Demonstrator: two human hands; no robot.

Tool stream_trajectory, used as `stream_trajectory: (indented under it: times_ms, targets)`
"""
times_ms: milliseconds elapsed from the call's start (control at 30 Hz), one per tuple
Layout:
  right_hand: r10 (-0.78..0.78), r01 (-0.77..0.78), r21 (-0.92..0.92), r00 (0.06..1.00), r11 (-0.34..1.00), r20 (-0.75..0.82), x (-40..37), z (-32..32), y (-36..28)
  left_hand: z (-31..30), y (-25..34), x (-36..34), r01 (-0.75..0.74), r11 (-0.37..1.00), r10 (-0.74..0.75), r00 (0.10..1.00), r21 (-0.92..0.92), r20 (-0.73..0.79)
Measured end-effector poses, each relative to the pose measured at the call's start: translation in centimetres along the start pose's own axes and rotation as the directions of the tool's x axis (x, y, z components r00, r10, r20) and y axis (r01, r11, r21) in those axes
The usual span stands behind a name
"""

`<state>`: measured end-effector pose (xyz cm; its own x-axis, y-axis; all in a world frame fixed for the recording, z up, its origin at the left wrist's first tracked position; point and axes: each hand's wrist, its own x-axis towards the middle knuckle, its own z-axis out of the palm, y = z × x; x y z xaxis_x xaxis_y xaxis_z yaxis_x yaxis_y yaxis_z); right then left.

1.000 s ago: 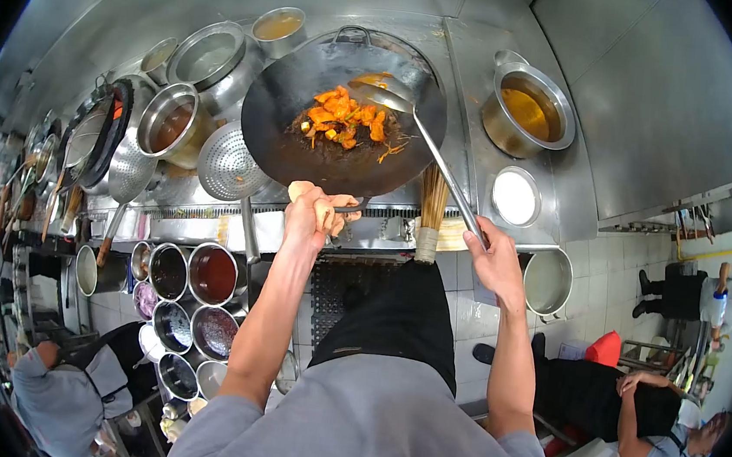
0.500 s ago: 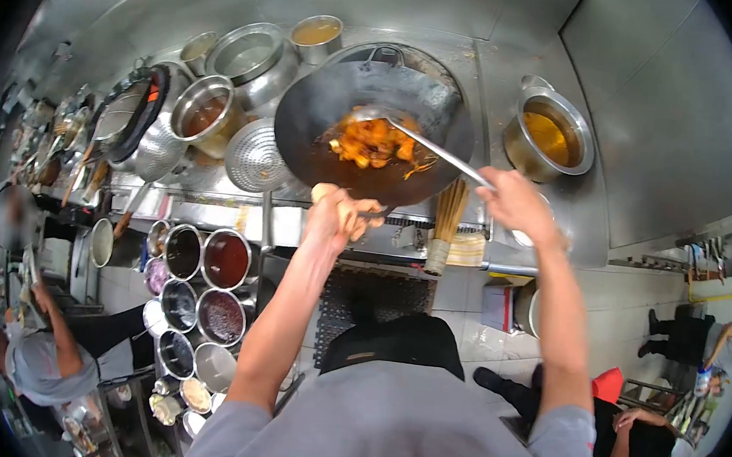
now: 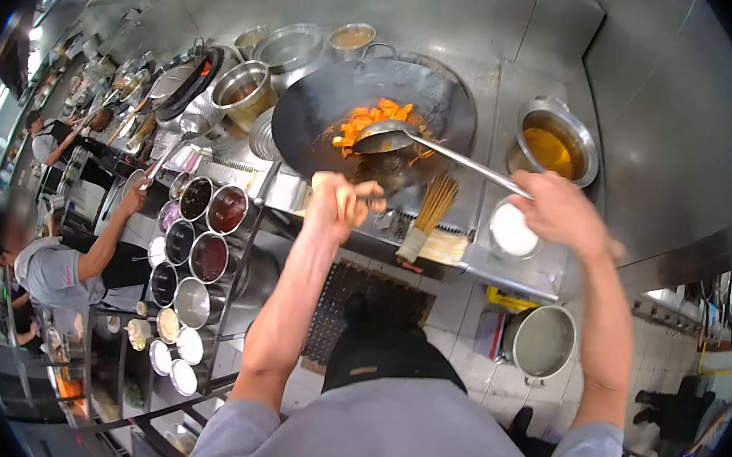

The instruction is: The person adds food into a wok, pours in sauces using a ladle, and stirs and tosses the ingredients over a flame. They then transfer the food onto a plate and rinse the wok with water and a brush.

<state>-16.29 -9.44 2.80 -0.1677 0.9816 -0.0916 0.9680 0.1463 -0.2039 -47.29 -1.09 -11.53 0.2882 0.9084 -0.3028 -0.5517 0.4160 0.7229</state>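
A large dark wok (image 3: 322, 129) sits on the stove, tilted, with orange-coated pieces of food (image 3: 374, 120) in it. My left hand (image 3: 340, 202) is closed round the wok's near handle. In my right hand (image 3: 561, 212) is the end of a long steel ladle (image 3: 468, 162). The ladle's bowl hangs over the wok, beside the food, its underside partly facing me. A bamboo wok brush (image 3: 431, 215) lies near the front edge, just right of my left hand. Below my right hand stands a bowl of white contents (image 3: 514, 230).
A pot of yellow liquid (image 3: 553, 145) stands at the right. On the left are a steel pot (image 3: 245, 96), a strainer (image 3: 263, 137) and a rack of several seasoning containers (image 3: 209, 256). A large pot (image 3: 541, 341) is low right. A co-worker (image 3: 75, 268) reaches in from the left.
My right hand has moved right and down. The ladle's bowl has come away from the food toward me and turned. The view has shifted; my left hand stays on the wok handle.
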Motion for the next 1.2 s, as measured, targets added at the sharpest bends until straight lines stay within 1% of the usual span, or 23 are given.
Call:
stream_trajectory:
  times_ms: [33,67,100,167,200,233,267,300,367,400,433,500,667,767,833,867,900,933,967,1033,1100,1133,1200]
  targets:
    - [0.029,-0.029,0.001,0.999,1.0,0.039,0.7,0.1,-0.3,-2.4,-2.8,-0.2,-0.079,0.997,0.075,0.983,0.016,0.17]
    - [-0.022,0.023,0.036,1.0,0.999,-0.016,0.4,1.0,0.8,-3.2,-6.3,-2.0,-0.037,0.997,0.031,0.994,0.062,0.108]
    - [0.008,-0.007,0.036,1.0,0.999,-0.025,-1.2,0.8,0.7,-1.1,-8.0,-6.2,0.003,1.0,-0.001,0.996,0.021,-0.085]
    - [0.015,-0.008,0.14,0.999,0.99,-0.047,-5.2,0.6,0.8,2.1,-10.3,-11.0,-0.061,0.998,0.059,0.954,0.004,-0.293]
    - [0.003,-0.005,0.127,1.0,0.992,0.016,-7.3,1.1,1.0,1.3,-10.7,-11.6,-0.032,0.999,0.021,0.973,-0.044,-0.229]
    - [0.013,-0.014,0.14,1.0,0.99,0.006,-9.4,1.6,1.3,0.3,-10.3,-11.4,-0.001,0.996,-0.014,0.986,-0.093,-0.168]
    - [0.009,-0.003,0.144,0.999,0.99,-0.037,-10.4,1.6,1.4,2.1,-8.5,-11.7,-0.03,0.988,-0.006,0.975,-0.154,-0.224]
    - [-0.024,0.027,0.124,0.999,0.992,-0.024,-11.6,1.9,1.3,0.4,-9.1,-11.4,0.033,0.989,-0.05,0.991,-0.141,-0.121]
    - [0.066,-0.053,0.224,0.997,0.973,-0.051,-14.3,3.4,1.5,-0.1,-11.2,-13.0,-0.032,0.99,0.015,0.992,-0.134,-0.122]
    - [0.051,-0.021,0.259,0.993,0.966,-0.109,-14.9,4.8,2.2,-0.2,-11.9,-14.1,-0.028,0.989,0.002,0.984,-0.144,-0.178]
    - [0.035,-0.008,0.257,0.995,0.966,-0.099,-14.7,5.4,2.5,-0.2,-12.5,-15.4,-0.016,0.988,-0.022,0.97,-0.155,-0.241]
    - [0.107,-0.046,0.356,0.982,0.933,-0.154,-14.6,7.1,2.3,-1.5,-13.4,-18.1,-0.03,0.985,-0.016,0.965,-0.168,-0.263]
    - [-0.075,0.121,0.352,0.987,0.928,-0.14,-9.4,9.8,-0.3,-4.1,-15.6,-27.3,-0.117,0.988,0.071,0.926,-0.103,-0.372]
    - [-0.217,0.207,0.302,0.976,0.931,0.001,-7.3,11.2,-3.0,-3.3,-16.8,-32.7,-0.193,0.975,0.113,0.854,-0.107,-0.508]
    - [-0.445,0.423,0.248,0.895,0.871,0.034,-7.0,11.2,-4.5,-2.5,-17.6,-35.5,-0.24,0.97,0.145,0.717,-0.046,-0.682]
    - [-0.486,0.465,0.184,0.87,0.866,0.085,-7.6,9.6,-5.1,-2.5,-17.8,-37.2,-0.193,0.98,0.102,0.711,-0.054,-0.696]
    - [-0.419,0.407,0.102,0.873,0.908,0.249,-7.6,7.3,-5.5,-2.2,-18.2,-38.6,-0.235,0.97,0.114,0.672,-0.065,-0.732]
    - [-0.495,0.484,0.106,0.85,0.869,0.18,-7.9,6.3,-4.9,-1.7,-19.0,-39.9,-0.205,0.976,0.076,0.649,-0.078,-0.757]
    - [-0.656,0.648,0.099,0.747,0.755,0.111,-7.2,6.0,-4.2,-1.1,-20.0,-40.9,-0.181,0.979,0.036,0.624,-0.099,-0.781]
    - [-0.602,0.544,0.265,0.752,0.796,0.269,-5.5,5.9,-6.1,0.1,-22.9,-42.2,-0.291,0.948,0.052,0.536,-0.126,-0.843]
    - [-0.663,0.603,0.279,0.701,0.748,0.263,-3.5,7.5,-7.9,1.5,-25.4,-42.7,-0.497,0.868,0.17,0.345,-0.026,-0.923]
    - [-0.685,0.625,0.285,0.691,0.727,0.231,-2.0,8.6,-8.5,2.7,-25.8,-42.7,-0.51,0.86,0.158,0.313,-0.025,-0.937]
    - [-0.743,0.666,0.33,0.597,0.669,0.302,0.8,10.9,-10.3,4.7,-27.5,-42.9,-0.568,0.823,0.151,0.223,-0.003,-0.963]
